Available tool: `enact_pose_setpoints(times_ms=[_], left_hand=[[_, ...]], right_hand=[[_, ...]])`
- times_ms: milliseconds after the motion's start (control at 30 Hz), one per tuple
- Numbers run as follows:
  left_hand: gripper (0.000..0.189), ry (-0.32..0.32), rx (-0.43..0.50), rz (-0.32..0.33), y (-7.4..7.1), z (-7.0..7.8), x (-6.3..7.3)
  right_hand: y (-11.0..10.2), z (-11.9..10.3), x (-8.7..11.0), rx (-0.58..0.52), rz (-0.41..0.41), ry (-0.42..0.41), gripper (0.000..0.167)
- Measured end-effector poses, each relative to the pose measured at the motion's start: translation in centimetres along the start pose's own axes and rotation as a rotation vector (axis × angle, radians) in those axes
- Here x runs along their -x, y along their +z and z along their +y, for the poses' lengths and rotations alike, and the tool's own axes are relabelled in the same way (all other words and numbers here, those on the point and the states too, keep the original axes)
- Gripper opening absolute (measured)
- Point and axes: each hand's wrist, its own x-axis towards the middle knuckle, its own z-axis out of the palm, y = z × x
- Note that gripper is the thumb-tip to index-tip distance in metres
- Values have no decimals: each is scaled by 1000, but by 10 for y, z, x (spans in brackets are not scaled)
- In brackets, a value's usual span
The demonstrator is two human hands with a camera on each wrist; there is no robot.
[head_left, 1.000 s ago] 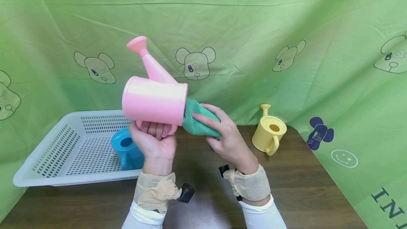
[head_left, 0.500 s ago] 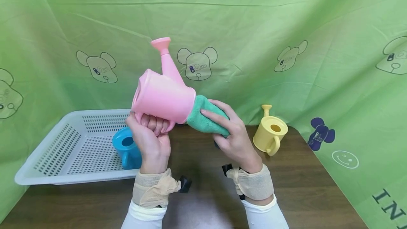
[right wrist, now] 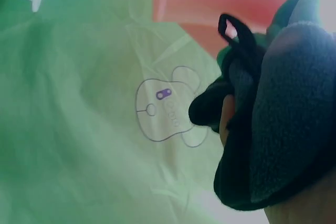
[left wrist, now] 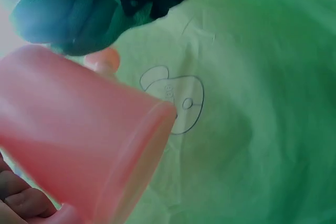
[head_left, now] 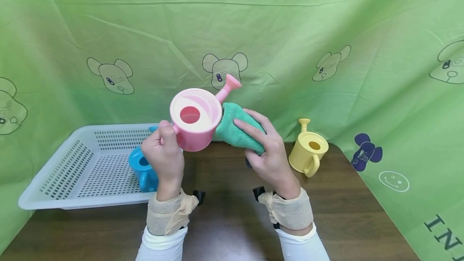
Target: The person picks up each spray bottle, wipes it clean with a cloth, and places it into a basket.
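Observation:
A pink watering can [head_left: 199, 132] is held up in the air by its handle, which my left hand [head_left: 164, 158] grips. Its round top opening faces me and its spout points up to the right. My right hand [head_left: 268, 152] holds a bunched green cloth [head_left: 239, 128] close against the can's right side; whether they touch is hard to tell. From the right wrist, the cloth [right wrist: 294, 114] shows dark folds and a small loop. In the left wrist view, the can's wall [left wrist: 79, 129] stands beneath the cloth, with curled fingers [left wrist: 26, 203] at the handle.
A white perforated basket [head_left: 87, 202] stands at the left on the brown table [head_left: 232, 220], with a blue watering can [head_left: 146, 176] inside. To the right stands a yellow watering can [head_left: 302, 156]. A green printed curtain [head_left: 275, 23] hangs behind.
My left hand has turned the pink can from lying sideways to nearly upright, so its top now shows and its spout swings right. The right hand with the cloth has shifted slightly right.

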Motion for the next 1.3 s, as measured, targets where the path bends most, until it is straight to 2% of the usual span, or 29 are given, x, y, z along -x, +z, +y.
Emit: enact_pose_setpoints(times_ms=[67, 233, 433, 567, 967, 1100, 1300], left_hand=[[55, 48, -82, -12, -2, 2, 0], [51, 191, -183, -77, -6, 9, 0], [46, 428, -318, -216, -10, 18, 0], [44, 540, -417, -305, -10, 21, 4], [46, 700, -556, -516, -3, 21, 14], [45, 698, -556, -529, 0, 20, 16], [43, 635, -581, -505, 1, 18, 17]], right_hand=[[-2, -3, -1, 18, 23, 13, 67], [-10, -13, -3, 66, 48, 41, 66], [-16, -23, -2, 113, -17, 66, 67], [-15, -21, -1, 162, -43, 75, 68], [-17, -10, -1, 224, -6, 85, 68], [-17, -11, -1, 236, -11, 77, 67], [-15, -15, -1, 245, -57, 45, 70]])
